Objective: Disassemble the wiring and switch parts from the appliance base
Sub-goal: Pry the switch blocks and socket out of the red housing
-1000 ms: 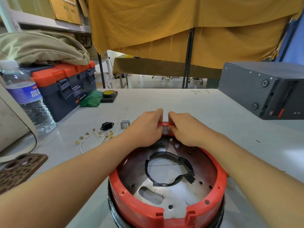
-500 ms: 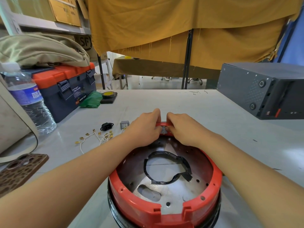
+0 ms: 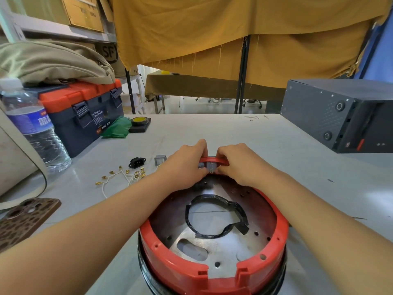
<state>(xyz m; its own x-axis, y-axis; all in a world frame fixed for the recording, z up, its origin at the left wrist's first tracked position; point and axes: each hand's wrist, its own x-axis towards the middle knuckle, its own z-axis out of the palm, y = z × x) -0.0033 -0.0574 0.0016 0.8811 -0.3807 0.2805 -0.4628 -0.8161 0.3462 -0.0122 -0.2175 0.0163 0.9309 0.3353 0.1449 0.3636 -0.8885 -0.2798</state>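
Switch part, small and grey, sits in the far wall of the red appliance base, just under the rim, on the side farthest from the person. Base lies open side up on the table, metal plate and a ring of black tape visible inside.

Left hand and right hand meet at that spot from either side. Fingers of both are curled over the red rim, with thumbs on the inner face; fingertips press against the grey part from left and right. Which hand actually has hold of the part, rather than the rim beside it, cannot be told, since the knuckles hide the contact.

Key relation: the part lies directly between the two hands, level with the fingertips, neither hand clearly nearer. Its short body seems to pass through the wall, inside to outside, roughly along the line of sight. Judgement: it probably has to be pushed along that axis, with the rim held steady.

Already out, on the table to the left: white wires with brass terminals, black power socket, grey rocker switch.
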